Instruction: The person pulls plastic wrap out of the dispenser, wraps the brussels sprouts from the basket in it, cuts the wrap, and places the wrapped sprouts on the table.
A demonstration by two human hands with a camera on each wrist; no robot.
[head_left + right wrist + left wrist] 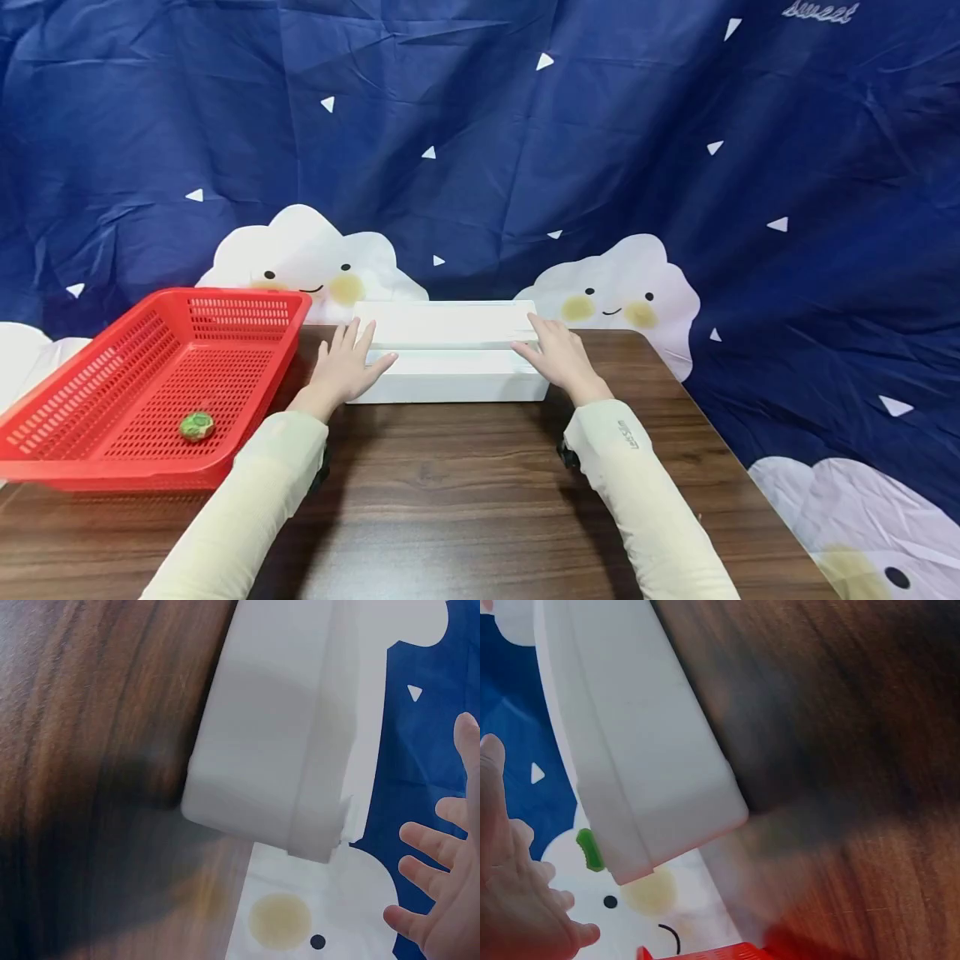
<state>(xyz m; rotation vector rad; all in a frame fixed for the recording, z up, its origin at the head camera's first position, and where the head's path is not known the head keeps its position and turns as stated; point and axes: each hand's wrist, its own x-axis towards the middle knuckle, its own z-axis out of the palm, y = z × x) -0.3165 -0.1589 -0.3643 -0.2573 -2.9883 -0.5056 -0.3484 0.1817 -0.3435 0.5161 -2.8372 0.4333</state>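
Observation:
A long white box [450, 387] lies crosswise near the back of the table, with a flat white panel [442, 327] rising behind its front wall. At its left end my left hand [345, 367] is spread, fingers straight and thumb pointing in along the box. My right hand [558, 357] mirrors it at the right end, fingers extended and thumb over the corner. Neither hand grips anything. In the left wrist view a small green piece [590, 849] shows at the end of the box, beside the fingers. The right wrist view shows the box's other end [247, 750].
To the left stands a red perforated basket [292, 350] with a small green leafy ball, like a Brussels sprout [197, 426], inside. The dark wooden table [450, 500] ends in a slanting edge at right. A blue cloth [480, 125] with clouds hangs behind.

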